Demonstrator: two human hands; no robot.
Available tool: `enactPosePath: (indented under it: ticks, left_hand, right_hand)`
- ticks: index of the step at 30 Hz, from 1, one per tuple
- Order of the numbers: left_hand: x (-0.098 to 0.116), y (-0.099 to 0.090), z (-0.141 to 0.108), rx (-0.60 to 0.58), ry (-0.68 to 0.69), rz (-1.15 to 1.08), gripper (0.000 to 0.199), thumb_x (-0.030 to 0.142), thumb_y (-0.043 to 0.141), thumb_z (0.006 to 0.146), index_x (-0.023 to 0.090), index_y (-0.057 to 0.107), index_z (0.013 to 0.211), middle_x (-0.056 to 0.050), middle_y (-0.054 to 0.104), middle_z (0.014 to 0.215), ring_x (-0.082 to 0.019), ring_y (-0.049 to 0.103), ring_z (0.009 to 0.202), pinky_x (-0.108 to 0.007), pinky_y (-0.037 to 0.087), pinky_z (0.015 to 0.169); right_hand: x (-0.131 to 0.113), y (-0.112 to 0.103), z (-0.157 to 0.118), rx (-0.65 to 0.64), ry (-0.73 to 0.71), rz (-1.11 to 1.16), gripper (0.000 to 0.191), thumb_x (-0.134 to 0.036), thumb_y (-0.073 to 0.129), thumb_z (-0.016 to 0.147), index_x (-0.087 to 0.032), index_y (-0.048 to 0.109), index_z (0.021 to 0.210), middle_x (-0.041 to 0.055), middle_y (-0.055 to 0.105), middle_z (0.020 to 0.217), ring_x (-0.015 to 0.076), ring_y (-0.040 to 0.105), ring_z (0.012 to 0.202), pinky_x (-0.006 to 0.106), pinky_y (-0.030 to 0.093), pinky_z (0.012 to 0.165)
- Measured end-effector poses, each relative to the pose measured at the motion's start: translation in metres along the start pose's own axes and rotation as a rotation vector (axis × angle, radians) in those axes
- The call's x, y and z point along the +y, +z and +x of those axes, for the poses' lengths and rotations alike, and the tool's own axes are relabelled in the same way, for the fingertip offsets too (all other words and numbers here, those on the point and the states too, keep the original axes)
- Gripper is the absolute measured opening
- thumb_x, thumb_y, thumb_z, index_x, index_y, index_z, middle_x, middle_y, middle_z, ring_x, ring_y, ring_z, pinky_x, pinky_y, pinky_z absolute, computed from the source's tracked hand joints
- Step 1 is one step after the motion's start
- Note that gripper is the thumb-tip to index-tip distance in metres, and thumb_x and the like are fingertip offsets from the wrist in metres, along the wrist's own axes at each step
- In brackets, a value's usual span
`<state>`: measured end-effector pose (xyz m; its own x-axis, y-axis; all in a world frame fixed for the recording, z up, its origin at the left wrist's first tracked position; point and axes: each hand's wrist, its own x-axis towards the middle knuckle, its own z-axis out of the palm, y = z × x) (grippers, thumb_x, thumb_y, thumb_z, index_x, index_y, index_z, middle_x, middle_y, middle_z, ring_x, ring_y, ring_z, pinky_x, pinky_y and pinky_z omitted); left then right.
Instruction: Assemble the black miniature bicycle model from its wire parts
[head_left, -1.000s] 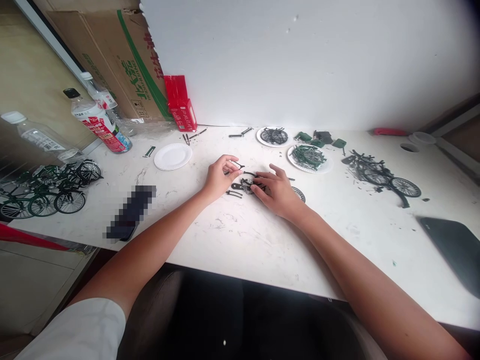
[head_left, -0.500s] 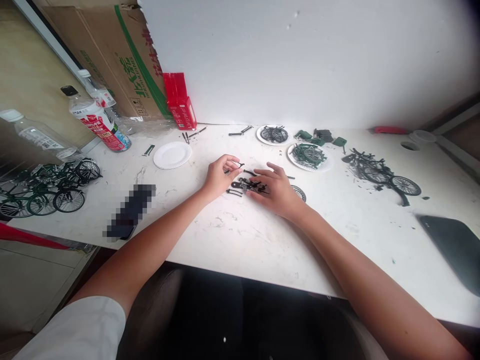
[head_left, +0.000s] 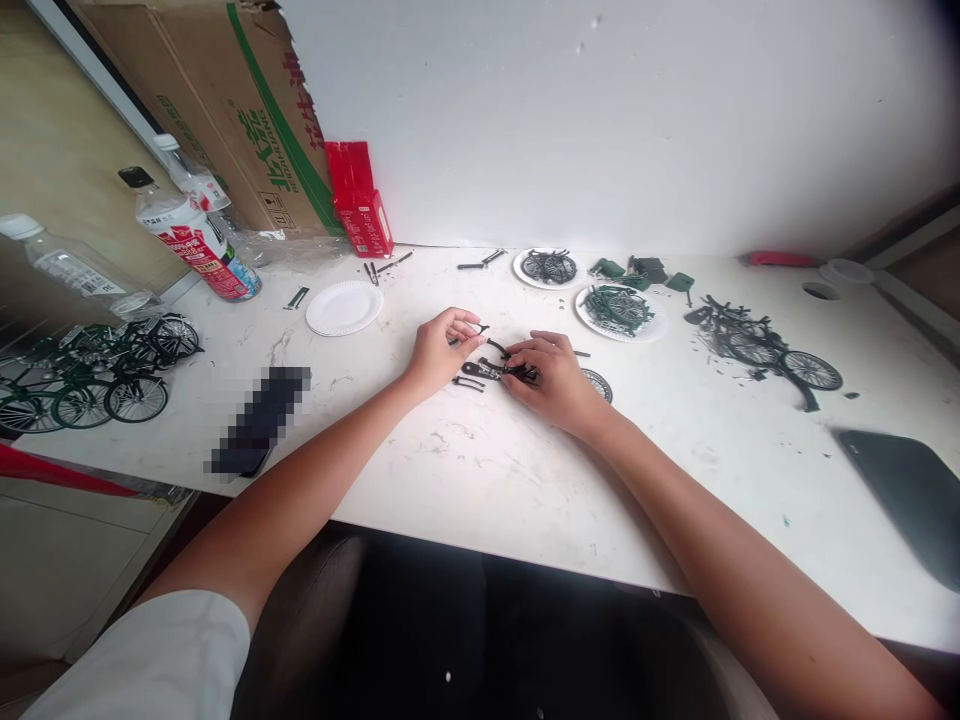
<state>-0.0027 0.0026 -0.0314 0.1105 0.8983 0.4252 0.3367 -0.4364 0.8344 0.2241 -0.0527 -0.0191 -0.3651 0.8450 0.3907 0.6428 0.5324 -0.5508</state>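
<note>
Between its thumb and fingertips my left hand [head_left: 442,347] pinches a small dark model bicycle part [head_left: 482,329]; its exact kind is too small to tell. My right hand [head_left: 553,372] is closed over a cluster of small black bicycle parts [head_left: 486,370] on the table, its fingertips drawn together on one that is mostly hidden. A curved black strip [head_left: 498,348] lies between the hands. Below my left fingers rests a small forked dark piece [head_left: 469,384]. Partly behind my right hand shows a small spoked wheel [head_left: 599,386].
Paper plates hold black wheels [head_left: 549,266] and green frames [head_left: 618,309]. A bare white plate [head_left: 344,308] lies left of centre. Assembled model bicycles [head_left: 97,375] stand at far left, near bottles [head_left: 199,250] and a phone [head_left: 262,420]. More bicycle parts [head_left: 765,345] lie at right.
My right hand's fingers have drawn together onto the black parts from a more spread pose. My left hand keeps its pinch in nearly the same place.
</note>
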Motion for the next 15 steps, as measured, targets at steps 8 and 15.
enactPosePath:
  ticks: [8,15]
  left_hand:
    - [-0.0026,0.0005,0.0001,-0.001,0.018,0.005,0.024,0.027,0.084,0.083,0.022,0.073,0.104,-0.003,0.077,0.088,-0.018,0.071,0.085,-0.034,0.058,0.086]
    - [-0.0029,0.0007,0.0006,-0.016,0.042,0.031,0.014,0.027,0.082,0.085,0.02,0.076,0.096,-0.007,0.079,0.093,-0.019,0.072,0.087,-0.035,0.06,0.083]
  right_hand:
    - [-0.0072,-0.0026,0.0013,0.016,0.02,0.033,0.016,-0.038,0.07,0.093,-0.025,0.075,0.101,0.0096,0.077,0.117,0.0393,0.056,0.129,0.063,0.045,0.112]
    - [-0.0086,-0.0057,0.0001,-0.004,-0.014,0.02,0.035,-0.037,0.074,0.091,-0.025,0.072,0.124,0.0103,0.072,0.132,0.0404,0.052,0.136,0.065,0.044,0.116]
